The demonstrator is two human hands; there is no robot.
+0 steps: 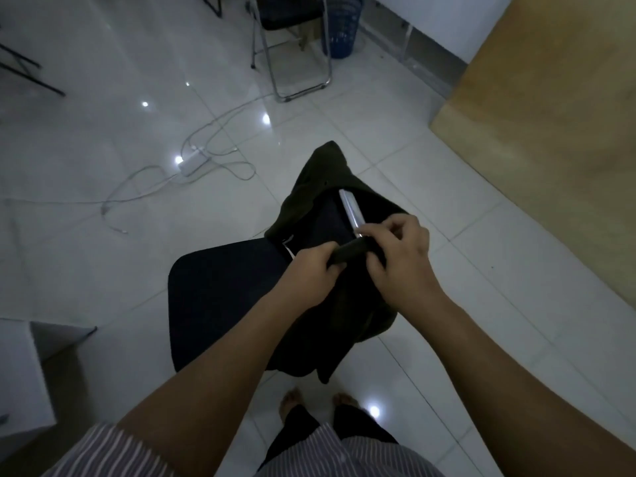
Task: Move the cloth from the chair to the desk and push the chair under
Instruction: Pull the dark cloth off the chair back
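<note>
A dark olive cloth point(323, 180) is draped over the backrest of a black folding chair, whose seat point(220, 294) lies below me at the centre. My left hand point(309, 270) and my right hand point(399, 263) are side by side on a bunched fold of the cloth at the top of the backrest, both gripping it. A shiny metal bar of the chair frame point(351, 210) shows where the cloth is pulled back. The cloth also hangs down the chair's right side. The wooden desk point(550, 139) fills the right of the view.
A white power strip point(192, 165) with loose cables lies on the tiled floor to the left. A second folding chair point(292, 46) and a blue basket point(342, 27) stand at the back. A white box point(24, 380) is at the lower left. My bare feet are under the chair.
</note>
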